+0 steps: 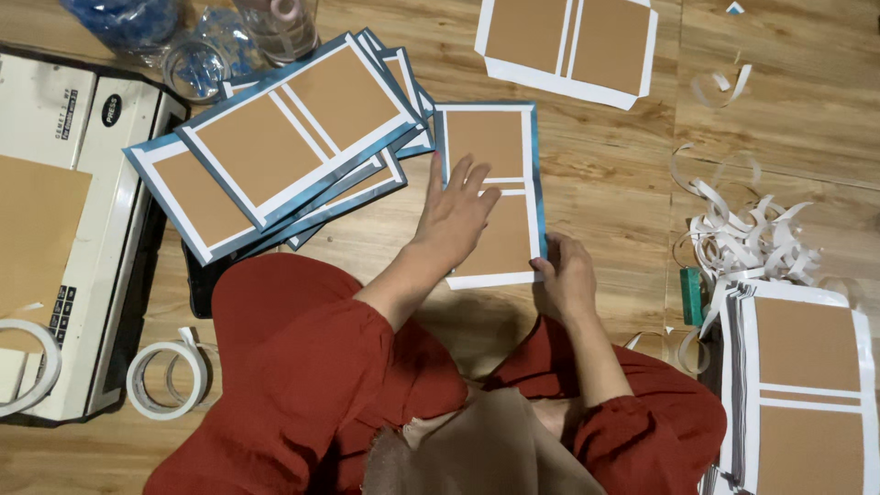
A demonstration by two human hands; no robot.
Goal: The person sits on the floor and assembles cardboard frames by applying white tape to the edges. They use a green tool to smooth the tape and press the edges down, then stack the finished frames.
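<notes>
Pressing spread on the blue-edged cover (490, 147), the left hand (456, 213); the right hand (566, 273) seemingly pinches its corner.

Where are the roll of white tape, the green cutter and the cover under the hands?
roll of white tape (166, 379), head view, on its ring wall.
green cutter (690, 296), head view, on its body.
cover (484, 137), head view, on its upper brown panel.

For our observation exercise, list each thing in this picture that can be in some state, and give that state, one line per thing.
Left hand: open, flat on the cover.
Right hand: pinching the cover's lower right corner.
Cover under the hands: flat, brown boards up.
Fanned stack of covers: lying overlapped, boards up.
Stack at right: piled evenly.
Flat cover at top: edges unfolded.
Tape roll: lying flat, partly used.
Peeled strips: curled, heaped loosely.
</notes>
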